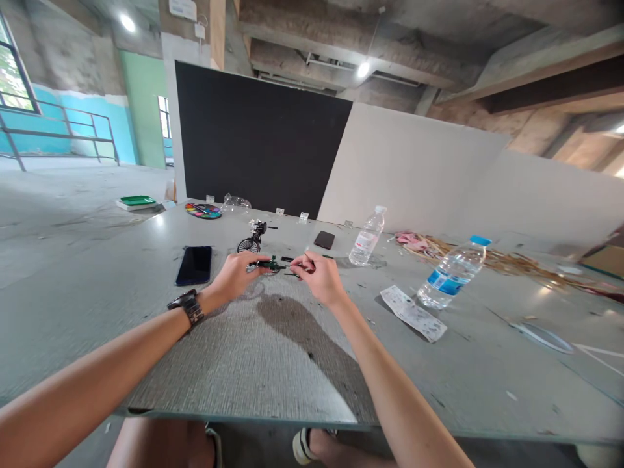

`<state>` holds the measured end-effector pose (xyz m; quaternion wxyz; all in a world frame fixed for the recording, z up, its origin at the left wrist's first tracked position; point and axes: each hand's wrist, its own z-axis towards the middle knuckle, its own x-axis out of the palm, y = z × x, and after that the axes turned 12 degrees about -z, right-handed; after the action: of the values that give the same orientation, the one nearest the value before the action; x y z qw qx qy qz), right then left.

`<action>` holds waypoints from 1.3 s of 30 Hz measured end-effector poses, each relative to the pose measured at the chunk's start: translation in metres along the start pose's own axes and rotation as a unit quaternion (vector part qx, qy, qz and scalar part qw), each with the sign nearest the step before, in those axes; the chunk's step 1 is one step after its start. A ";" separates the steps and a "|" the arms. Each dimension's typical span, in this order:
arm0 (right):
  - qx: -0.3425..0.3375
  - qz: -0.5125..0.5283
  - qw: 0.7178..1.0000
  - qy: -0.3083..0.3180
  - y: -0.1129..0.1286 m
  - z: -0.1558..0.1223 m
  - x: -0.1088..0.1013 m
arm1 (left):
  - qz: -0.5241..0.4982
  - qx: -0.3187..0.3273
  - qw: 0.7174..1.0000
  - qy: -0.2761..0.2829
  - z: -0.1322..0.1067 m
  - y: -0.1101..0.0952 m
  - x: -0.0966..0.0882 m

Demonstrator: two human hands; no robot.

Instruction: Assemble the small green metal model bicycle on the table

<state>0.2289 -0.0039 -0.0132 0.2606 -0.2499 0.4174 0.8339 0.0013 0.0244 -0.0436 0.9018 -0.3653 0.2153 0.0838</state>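
Observation:
My left hand (pixel 240 273), with a dark watch on the wrist, is closed around a small dark green model part (pixel 273 264) just above the table. Facing it, my right hand (pixel 316 276) pinches a thin dark piece (pixel 291 266) whose tip points at the green part. Whether the two pieces touch, I cannot tell. Right behind my left hand stands a small black model bicycle (pixel 249 244) with a spoked wheel. Small dark strips (pixel 287 259) lie on the table between and behind my hands.
A phone (pixel 194 265) lies left of my hands, a dark flat case (pixel 324 240) behind them. Two water bottles, one white-capped (pixel 368 237) and one blue-capped (pixel 453 273), stand right, near a printed paper sheet (pixel 413 313). A colourful paint palette (pixel 203 210) lies at back left.

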 end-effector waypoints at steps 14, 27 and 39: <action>0.079 0.063 0.992 -0.073 0.006 -0.005 0.019 | 0.007 0.006 1.000 -0.017 -0.001 0.000 0.001; 0.085 0.116 0.988 -0.062 0.003 -0.003 0.018 | 0.016 -0.002 1.000 -0.021 -0.001 -0.002 0.001; 0.057 0.082 0.994 -0.048 0.001 -0.003 0.018 | 0.014 0.011 1.000 -0.011 -0.002 -0.001 0.000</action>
<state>0.2150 -0.0032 -0.0259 0.2249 -0.1595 0.4702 0.8384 0.0017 0.0223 -0.0439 0.9067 -0.3517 0.2112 0.0982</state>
